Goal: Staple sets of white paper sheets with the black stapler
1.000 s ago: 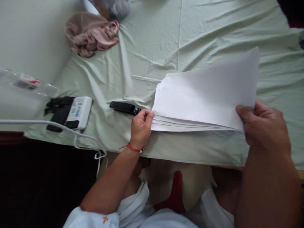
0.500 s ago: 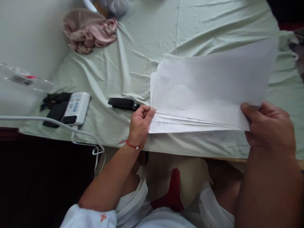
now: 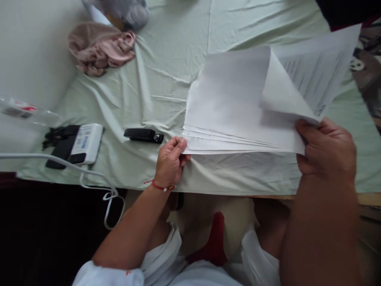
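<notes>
Both of my hands hold a stack of white paper sheets above the cloth-covered surface. My left hand pinches the stack's near left corner between thumb and fingers. At the near right corner my right hand is closed on the sheets, thumb on top. The upper sheet curls over to the left at its right side, and lines of print show on the page beneath. Along the near edge the sheets fan out slightly. A black stapler lies just left of my left hand, apart from it.
A white box-shaped device and a black item sit at the left, with a white cable in front. Behind them are a clear plastic bottle and a crumpled pink cloth. Pale green cloth covers the surface.
The top sheet, lying nearly flat before, now curls up to the left and uncovers a printed page on the right. Both hands keep their hold; the view has shifted slightly.
</notes>
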Demonstrator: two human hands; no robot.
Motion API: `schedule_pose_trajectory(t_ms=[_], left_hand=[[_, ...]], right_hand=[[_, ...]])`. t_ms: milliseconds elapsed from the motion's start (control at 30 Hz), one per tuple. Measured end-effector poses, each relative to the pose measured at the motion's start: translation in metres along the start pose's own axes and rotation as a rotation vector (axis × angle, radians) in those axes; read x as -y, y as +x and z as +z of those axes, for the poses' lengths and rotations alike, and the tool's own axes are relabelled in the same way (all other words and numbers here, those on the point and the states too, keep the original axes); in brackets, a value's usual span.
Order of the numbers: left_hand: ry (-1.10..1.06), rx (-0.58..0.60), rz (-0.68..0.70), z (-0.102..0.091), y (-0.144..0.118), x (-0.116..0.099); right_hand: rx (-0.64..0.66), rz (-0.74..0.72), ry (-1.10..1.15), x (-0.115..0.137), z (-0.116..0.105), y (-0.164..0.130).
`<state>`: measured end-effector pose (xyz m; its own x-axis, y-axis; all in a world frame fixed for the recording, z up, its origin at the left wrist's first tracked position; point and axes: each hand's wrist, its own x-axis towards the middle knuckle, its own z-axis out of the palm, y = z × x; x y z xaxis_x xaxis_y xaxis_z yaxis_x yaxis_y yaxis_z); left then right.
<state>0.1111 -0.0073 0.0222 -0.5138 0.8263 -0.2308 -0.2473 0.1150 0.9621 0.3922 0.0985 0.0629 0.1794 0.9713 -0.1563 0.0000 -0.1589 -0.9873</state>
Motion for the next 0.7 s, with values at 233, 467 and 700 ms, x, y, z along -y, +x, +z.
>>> schedule_pose_trajectory(t_ms=[233, 467, 700], left_hand=[[-0.037, 0.033, -0.051, -0.009, 0.005, 0.001], [-0.228, 0.114, -0.292, -0.021, 0.013, -0.008], [-0.137, 0.197, -0.308, -0.031, 0.007, -0.013]], right_hand=[[-0.051, 0.136, 0.069, 0.016, 0.006, -0.009], [-0.004, 0.198, -0.039, 0.014, 0.006, -0.012], [0.244, 0.238, 0.037, 0.007, -0.004, -0.014]])
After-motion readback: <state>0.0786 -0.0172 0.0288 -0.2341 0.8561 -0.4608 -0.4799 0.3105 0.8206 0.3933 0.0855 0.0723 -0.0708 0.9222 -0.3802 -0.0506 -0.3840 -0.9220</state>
